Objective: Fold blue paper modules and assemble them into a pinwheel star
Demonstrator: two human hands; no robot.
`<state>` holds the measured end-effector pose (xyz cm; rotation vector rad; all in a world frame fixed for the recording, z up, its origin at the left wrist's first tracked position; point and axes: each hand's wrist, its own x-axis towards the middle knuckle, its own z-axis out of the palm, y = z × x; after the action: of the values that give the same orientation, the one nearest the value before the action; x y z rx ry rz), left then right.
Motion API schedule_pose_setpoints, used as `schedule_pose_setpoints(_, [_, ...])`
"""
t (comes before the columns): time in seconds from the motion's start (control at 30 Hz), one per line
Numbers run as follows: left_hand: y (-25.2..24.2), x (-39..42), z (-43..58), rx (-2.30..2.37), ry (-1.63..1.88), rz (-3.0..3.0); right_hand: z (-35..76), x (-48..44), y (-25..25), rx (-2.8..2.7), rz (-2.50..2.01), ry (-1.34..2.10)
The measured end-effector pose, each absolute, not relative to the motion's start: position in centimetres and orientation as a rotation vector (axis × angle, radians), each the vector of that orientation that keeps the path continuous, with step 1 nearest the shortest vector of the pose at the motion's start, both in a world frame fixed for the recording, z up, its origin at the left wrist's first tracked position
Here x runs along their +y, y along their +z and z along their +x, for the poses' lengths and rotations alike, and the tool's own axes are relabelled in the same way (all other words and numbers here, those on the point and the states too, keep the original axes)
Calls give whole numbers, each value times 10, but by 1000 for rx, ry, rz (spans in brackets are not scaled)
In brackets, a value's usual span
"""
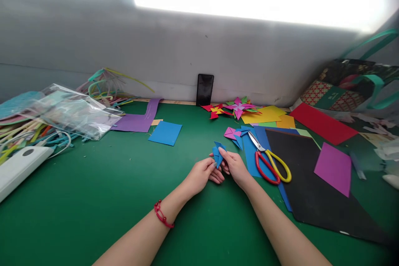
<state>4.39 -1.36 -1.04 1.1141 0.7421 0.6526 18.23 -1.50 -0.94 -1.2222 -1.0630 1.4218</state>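
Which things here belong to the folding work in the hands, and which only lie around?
In hand: folded blue paper piece, held between left hand and right hand.

Lying about: scissors, phone, blue square sheet, purple square at right, plastic bag, folded paper stars.

Blue paper (218,151) partly behind left hand (202,174)

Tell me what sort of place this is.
Likely a paper-craft worktable: a green mat strewn with coloured sheets, scissors, paper pinwheels by the wall, and the left hand and right hand holding a folded blue paper piece.
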Motion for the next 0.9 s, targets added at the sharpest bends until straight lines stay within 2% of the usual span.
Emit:
schedule_pose_setpoints(0.23, [-7,-12,38,680,587,1126,182,-9,-6,-1082,-1211,1517])
schedule_pose_setpoints(0.9, [-6,-7,37,642,514,1107,182,-11,-8,-1050,-1163,1485])
